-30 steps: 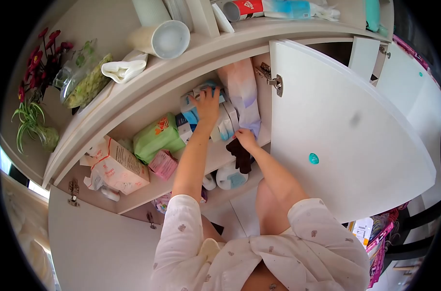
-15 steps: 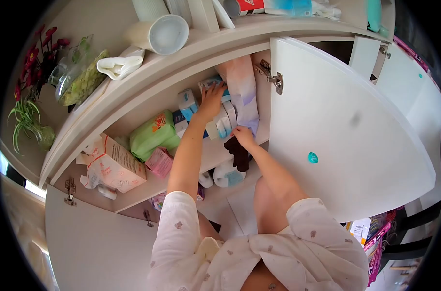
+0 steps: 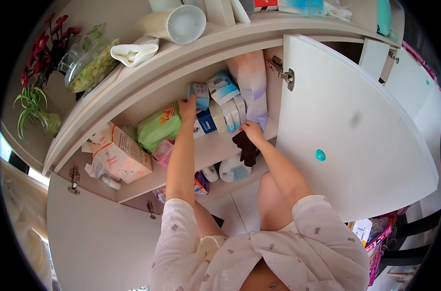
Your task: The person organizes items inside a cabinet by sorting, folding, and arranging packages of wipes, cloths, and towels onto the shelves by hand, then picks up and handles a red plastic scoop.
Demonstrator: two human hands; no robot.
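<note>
Left hand (image 3: 187, 108) closed around small blue-white carton (image 3: 199, 95), steadying the row; right hand (image 3: 252, 131) gripping dark brown cloth (image 3: 245, 147) at shelf edge.

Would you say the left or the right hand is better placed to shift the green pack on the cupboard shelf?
Left, probably. The left hand is raised at the small blue-and-white box, right beside the green pack. The right hand sits farther off at the shelf edge, on a dark cloth.
</note>
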